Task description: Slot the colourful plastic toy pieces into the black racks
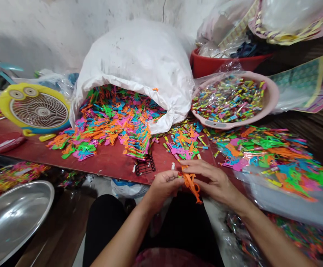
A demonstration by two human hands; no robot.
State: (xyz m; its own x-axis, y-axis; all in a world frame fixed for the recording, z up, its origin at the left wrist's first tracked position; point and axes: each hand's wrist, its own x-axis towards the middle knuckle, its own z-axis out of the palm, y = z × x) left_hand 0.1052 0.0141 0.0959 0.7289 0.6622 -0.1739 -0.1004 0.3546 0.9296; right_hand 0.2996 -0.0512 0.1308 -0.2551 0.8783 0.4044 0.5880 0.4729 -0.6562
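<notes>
My left hand [164,186] and my right hand [213,180] meet above the front edge of a red board [100,167], both pinching a small orange plastic moulded piece [191,187]. Its lower end hangs below my fingers, and my fingertips hide its upper part. Ahead, a white sack [133,63] spills a heap of bright multicoloured plastic pieces [108,124]. A second heap of similar pieces [269,155] lies to the right of my hands. Small yellow and multicoloured sticks [183,142] are scattered just beyond my fingers.
A pink basin [272,100] holds wrapped multicoloured sticks, and a red basin [225,65] stands behind it. A yellow desk fan [35,107] sits at left. A steel bowl [13,222] lies low at left, and a clear plastic sheet [289,200] lies at lower right.
</notes>
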